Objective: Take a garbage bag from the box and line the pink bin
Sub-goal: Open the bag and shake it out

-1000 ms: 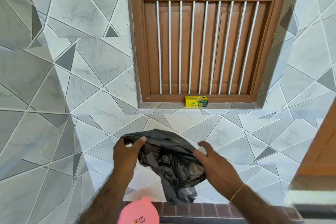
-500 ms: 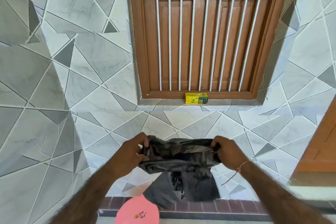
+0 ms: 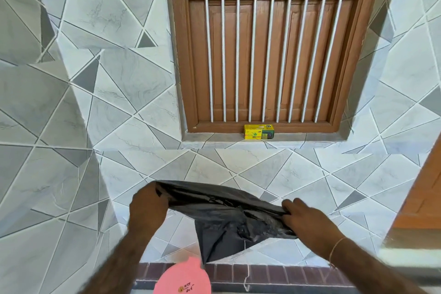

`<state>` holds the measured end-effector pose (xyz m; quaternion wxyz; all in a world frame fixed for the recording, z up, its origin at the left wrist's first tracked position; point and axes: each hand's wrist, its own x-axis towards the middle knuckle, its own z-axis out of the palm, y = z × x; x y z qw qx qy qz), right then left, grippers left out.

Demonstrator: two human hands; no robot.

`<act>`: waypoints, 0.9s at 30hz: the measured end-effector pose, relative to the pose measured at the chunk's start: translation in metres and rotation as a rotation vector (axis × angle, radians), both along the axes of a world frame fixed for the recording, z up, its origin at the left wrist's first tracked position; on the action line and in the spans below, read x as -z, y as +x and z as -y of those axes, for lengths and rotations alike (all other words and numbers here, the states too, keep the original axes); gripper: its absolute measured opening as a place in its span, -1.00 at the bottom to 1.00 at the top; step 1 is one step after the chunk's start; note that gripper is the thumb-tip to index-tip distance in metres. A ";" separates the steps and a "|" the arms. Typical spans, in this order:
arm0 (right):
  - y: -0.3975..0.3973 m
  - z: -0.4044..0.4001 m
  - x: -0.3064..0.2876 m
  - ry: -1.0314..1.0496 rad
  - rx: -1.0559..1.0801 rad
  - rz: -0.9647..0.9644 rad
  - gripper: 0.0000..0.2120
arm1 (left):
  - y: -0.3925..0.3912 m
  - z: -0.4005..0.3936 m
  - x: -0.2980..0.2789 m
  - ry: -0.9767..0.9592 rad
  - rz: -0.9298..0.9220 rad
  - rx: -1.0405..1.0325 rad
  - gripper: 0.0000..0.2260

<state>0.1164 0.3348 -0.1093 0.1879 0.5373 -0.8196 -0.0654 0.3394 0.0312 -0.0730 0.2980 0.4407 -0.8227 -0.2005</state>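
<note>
A black garbage bag (image 3: pixel 229 217) hangs stretched between my two hands in front of the tiled wall. My left hand (image 3: pixel 148 207) pinches its upper left edge. My right hand (image 3: pixel 307 217) grips the right edge, a little lower. The bag's loose bottom corner droops toward the pink bin (image 3: pixel 182 279), of which only the lid shows at the bottom edge, below and between my forearms. The yellow garbage bag box (image 3: pixel 259 132) stands on the window ledge, well above the hands.
A brown wooden window with white bars (image 3: pixel 269 55) fills the upper middle. Grey-and-white tiled walls (image 3: pixel 95 102) surround it. A dark brick strip (image 3: pixel 274 272) runs along the wall's base. A brown door frame (image 3: pixel 424 198) stands at the right.
My hands have drawn farther apart, pulling the bag out wider and flatter. My left hand rose slightly; the view shifted down and closer to the wall.
</note>
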 end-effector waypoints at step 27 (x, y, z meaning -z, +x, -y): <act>-0.020 0.018 -0.198 -0.949 0.451 0.013 -0.60 | -0.038 -0.031 -0.141 -0.446 -0.419 0.014 -0.74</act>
